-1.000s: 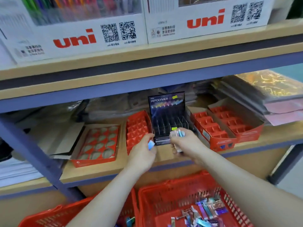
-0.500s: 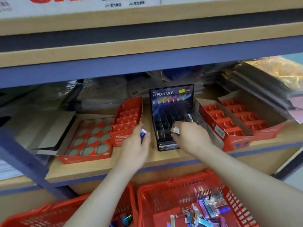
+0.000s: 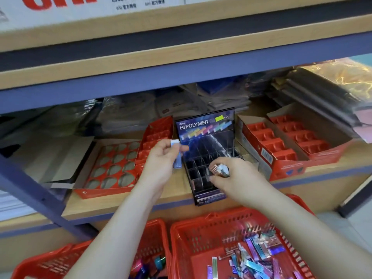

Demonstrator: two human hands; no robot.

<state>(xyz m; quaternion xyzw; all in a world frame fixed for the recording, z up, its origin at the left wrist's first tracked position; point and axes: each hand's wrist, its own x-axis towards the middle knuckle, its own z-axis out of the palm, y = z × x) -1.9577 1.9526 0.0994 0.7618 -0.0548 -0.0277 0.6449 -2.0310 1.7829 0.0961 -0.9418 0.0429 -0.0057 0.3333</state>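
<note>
A black Hi-Polymer display box (image 3: pixel 205 137) with empty slots stands on the lower shelf (image 3: pixel 124 202). My left hand (image 3: pixel 161 164) pinches a slim blue-and-white lead case (image 3: pixel 177 154) just left of the box, held upright. My right hand (image 3: pixel 239 178) grips a small bundle of lead cases (image 3: pixel 219 170) over the box's front rows of slots, ends pointing left.
Empty red cardboard trays (image 3: pixel 112 168) (image 3: pixel 267 146) flank the display box. Below the shelf a red basket (image 3: pixel 201 234) holds several loose lead cases (image 3: pixel 253 254); another red basket (image 3: pixel 60 260) sits at its left. Paper stacks fill the shelf's back. A blue post (image 3: pixel 34 190) slants at left.
The view has dropped and closed in on the shelf. My left hand has lifted its case up beside the box's header. My right hand stays over the slots with its bundle.
</note>
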